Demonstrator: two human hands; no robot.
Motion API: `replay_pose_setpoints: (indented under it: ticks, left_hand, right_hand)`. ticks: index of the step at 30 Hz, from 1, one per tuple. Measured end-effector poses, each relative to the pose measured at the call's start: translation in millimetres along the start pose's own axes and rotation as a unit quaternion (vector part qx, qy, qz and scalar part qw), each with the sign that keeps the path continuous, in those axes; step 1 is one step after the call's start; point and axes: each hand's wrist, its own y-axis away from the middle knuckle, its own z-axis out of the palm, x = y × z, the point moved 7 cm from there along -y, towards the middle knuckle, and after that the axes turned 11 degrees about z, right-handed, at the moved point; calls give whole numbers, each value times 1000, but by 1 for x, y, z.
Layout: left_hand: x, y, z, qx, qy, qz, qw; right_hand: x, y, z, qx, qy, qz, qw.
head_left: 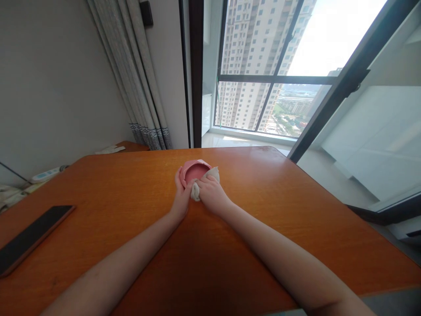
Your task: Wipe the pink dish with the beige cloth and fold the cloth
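A pink bowl (196,170) is tilted with its hollow side toward me, above the middle of the wooden table (131,184). My left hand (182,193) is wrapped round the bowl's left and lower side. In my right hand (212,193) a pale cloth (213,174) is bunched up, pressed to the bowl's right rim. One end of the cloth sticks out below, between the two hands. The fingertips of the right hand are partly hidden by the cloth and bowl.
A long black slab with a reddish edge (36,237) lies at the table's left. Past the left edge are a white power strip (46,174) and some fabric. A grey curtain (138,79) hangs behind, and a large window (259,79) stands beyond the far edge.
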Motion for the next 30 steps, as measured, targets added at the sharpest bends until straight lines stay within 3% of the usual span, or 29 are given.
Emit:
replay_pose_setpoints:
  ticks: [3,11,15,21,25,30]
  left_hand:
    - [-4,5,1,22,5,1,1000]
    - [8,-16,-13,-29,-57,53,997]
    - [18,-20,-12,-45,-91,68,993]
    - [-6,-3,7,24,82,-85,993]
    - [-17,-1,6,46,121,-107,986]
    - [-20,-1,8,51,171,-169,969]
  right_hand:
    - [-1,3,8,-9,-18,-13,1000]
    - [-9,3,0,-22,1,-72,997]
    - [-3,1,2,-26,20,-40,999]
    - [5,-2,15,-11,11,6,1000]
    - [7,-2,18,-6,11,-12,1000]
    - [14,0,7,-2,-19,-82,996]
